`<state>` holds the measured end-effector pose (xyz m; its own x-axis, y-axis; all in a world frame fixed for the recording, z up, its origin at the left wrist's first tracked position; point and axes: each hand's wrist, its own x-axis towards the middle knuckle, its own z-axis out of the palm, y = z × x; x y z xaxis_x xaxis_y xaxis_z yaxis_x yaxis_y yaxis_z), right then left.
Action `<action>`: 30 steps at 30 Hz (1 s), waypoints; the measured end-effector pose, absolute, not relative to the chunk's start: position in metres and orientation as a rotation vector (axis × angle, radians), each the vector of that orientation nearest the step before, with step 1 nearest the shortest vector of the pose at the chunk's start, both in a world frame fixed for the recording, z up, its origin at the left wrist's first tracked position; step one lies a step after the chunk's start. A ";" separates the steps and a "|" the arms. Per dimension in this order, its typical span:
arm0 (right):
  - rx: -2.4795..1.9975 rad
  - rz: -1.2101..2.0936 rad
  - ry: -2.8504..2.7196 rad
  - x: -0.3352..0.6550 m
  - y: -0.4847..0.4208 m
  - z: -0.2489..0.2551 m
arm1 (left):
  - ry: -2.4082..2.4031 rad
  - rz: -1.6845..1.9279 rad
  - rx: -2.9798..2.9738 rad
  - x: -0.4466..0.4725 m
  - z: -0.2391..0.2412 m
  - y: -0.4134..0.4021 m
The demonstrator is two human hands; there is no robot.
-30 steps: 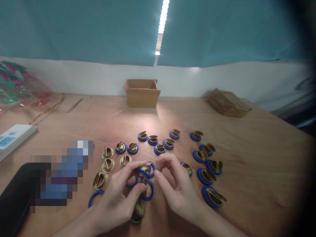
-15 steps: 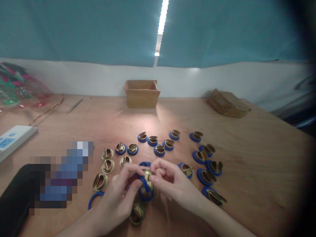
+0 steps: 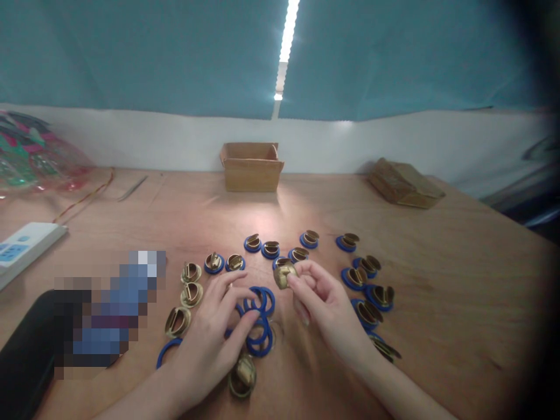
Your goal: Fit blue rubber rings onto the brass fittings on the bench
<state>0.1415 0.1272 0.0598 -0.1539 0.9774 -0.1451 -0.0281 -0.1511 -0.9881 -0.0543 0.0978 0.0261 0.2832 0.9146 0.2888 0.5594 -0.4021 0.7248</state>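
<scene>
My left hand (image 3: 219, 329) hovers low over a small pile of blue rings (image 3: 261, 352), its fingers spread and the thumb tip at the rings. Whether the thumb touches one, I cannot tell. My right hand (image 3: 321, 300) pinches a round brass fitting (image 3: 283, 275) between thumb and fingers, raised just right of the pile. No blue ring shows around this fitting. Close below the pile lies another brass fitting (image 3: 242, 378). Left of my left hand are several brass fittings without rings (image 3: 178, 322) and a single blue ring (image 3: 165, 353), partly hidden by my wrist.
Several brass fittings seated in blue rings (image 3: 366, 314) stand right and beyond my hands. An open cardboard box (image 3: 251, 176) is against the wall, with a brown package (image 3: 406, 184) to its right. A white power strip (image 3: 32, 248) and black object (image 3: 32, 344) lie left.
My hands have moved apart. My left hand has opened and let go of a blue ring by the pile; my right hand has carried the brass fitting up and right.
</scene>
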 end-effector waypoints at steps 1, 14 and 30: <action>-1.223 1.433 -1.235 0.141 0.127 0.059 | 1.321 0.917 2.130 -0.054 0.025 0.098; -0.980 0.862 -2.112 0.137 0.101 0.036 | 1.188 0.856 1.897 -0.058 0.032 0.094; -1.006 0.645 -2.246 0.137 0.105 0.039 | 1.138 0.899 1.748 -0.056 0.035 0.092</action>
